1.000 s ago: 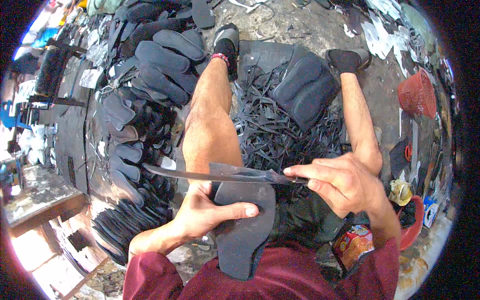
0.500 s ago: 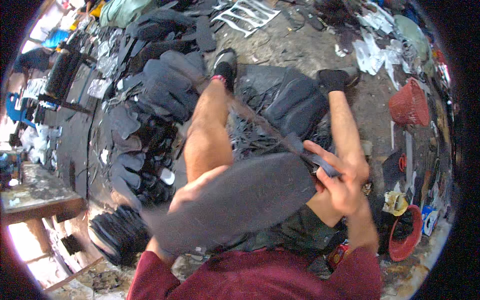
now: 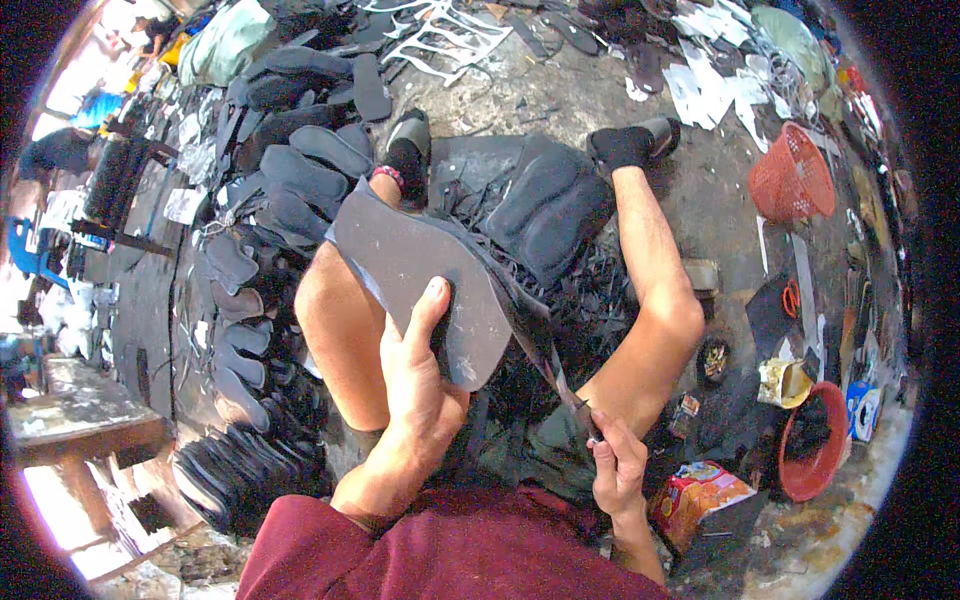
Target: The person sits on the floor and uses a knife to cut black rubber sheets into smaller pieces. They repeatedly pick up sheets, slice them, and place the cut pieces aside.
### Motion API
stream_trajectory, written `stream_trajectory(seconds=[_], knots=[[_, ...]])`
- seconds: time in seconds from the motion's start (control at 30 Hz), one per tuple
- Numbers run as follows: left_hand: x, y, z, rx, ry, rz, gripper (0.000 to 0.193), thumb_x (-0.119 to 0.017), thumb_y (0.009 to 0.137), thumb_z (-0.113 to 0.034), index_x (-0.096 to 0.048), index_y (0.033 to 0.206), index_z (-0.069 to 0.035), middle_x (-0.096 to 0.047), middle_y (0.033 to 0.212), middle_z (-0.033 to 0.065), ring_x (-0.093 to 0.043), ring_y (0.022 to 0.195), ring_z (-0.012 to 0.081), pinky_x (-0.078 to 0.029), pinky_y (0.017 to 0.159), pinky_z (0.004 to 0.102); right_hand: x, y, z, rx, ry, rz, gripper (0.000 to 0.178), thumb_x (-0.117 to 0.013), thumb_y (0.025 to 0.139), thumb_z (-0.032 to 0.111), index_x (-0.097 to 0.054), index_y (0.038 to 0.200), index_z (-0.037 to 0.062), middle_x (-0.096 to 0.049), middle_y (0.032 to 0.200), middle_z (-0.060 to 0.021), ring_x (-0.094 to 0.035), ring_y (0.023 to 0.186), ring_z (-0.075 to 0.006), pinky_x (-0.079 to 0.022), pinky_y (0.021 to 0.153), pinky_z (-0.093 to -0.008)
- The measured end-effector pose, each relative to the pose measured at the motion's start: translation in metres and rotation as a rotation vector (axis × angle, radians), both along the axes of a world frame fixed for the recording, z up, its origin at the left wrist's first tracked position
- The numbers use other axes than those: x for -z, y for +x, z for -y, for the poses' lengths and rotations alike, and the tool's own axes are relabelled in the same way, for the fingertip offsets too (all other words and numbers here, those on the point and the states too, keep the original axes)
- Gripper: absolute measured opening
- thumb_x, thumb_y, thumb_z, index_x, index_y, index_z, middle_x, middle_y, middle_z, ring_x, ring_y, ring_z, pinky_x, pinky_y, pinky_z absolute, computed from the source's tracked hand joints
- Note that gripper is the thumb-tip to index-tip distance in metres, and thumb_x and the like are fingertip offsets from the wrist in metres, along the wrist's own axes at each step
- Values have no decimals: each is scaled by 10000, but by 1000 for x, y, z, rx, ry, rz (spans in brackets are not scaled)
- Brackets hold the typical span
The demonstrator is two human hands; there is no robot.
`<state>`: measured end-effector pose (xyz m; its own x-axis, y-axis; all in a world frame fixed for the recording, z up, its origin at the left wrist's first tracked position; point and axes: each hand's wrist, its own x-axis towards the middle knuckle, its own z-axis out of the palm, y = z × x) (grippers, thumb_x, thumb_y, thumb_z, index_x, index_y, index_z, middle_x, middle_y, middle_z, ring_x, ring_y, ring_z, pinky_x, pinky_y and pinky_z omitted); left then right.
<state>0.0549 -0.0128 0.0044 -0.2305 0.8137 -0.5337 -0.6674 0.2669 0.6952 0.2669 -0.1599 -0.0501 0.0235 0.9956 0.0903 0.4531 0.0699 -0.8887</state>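
Note:
My left hand (image 3: 415,390) grips a grey shoe sole (image 3: 425,270), thumb flat on its smooth face, the fingers hidden underneath. From the sole's right edge a thin dark strip (image 3: 535,340) trails down toward my right hand (image 3: 618,465). That hand is closed around a slim dark knife (image 3: 596,436), whose tip meets the strip's lower end; its blade is small and partly hidden. Between my spread legs lie dark sheets with moulded sole shapes (image 3: 550,210) and a heap of black offcuts (image 3: 520,285).
Stacked dark soles (image 3: 240,470) and loose soles (image 3: 310,185) lie on the left, beside a wooden bench (image 3: 90,425). On the right are a red basket (image 3: 793,175), a red tub (image 3: 812,460), orange-handled scissors (image 3: 791,297) and a colourful packet (image 3: 700,495). White cut-out sheets (image 3: 450,40) lie ahead.
The sole has turned from lying across my lap to pointing away, its smooth face up, with my left thumb on it. My right hand has moved down and left, away from the sole.

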Motion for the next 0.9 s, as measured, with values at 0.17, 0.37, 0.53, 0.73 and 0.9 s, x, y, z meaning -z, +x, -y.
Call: stream_trajectory(seconds=[0.17,0.37,0.53,0.73,0.9], knots=[[27,-10,27,68,53,-179,466,-690,879,-225,-514,1280,-63,-623,1084,49,-617,966,211,-517,852,364,-6,-8,-24,-97,-12,144,370,-594,913,89,-637,1280,96,-611,776,-112,-608,681,-307,-493,618,-405],[43,-27,39,193,35,-284,568,-753,806,-208,-499,1281,-31,-617,1107,72,-614,997,223,-514,881,368,-7,-39,-90,-213,-1,11,453,-548,872,-33,-619,1300,99,-528,730,-107,-531,609,-258,-447,593,-353],[38,-41,37,159,-6,-154,614,-798,744,-128,-484,1261,-23,-622,1084,100,-632,957,231,-533,869,386,1,-65,-111,-203,104,59,492,-600,884,57,-599,1349,217,-518,714,-88,-574,613,-282,-484,560,-394],[45,-48,39,217,9,-184,599,-799,742,-130,-488,1241,-17,-624,1068,92,-630,955,211,-534,861,370,3,-80,-129,-248,120,30,496,-577,890,55,-583,1363,203,-536,743,-85,-587,630,-295,-504,571,-401],[50,-49,48,271,-11,-180,569,-806,737,-150,-512,1205,-13,-629,1051,87,-629,937,196,-526,856,350,12,-80,-147,-341,-9,-253,492,-481,907,-5,-567,1370,136,-665,1174,-149,-665,1062,-309,-531,917,-342]])
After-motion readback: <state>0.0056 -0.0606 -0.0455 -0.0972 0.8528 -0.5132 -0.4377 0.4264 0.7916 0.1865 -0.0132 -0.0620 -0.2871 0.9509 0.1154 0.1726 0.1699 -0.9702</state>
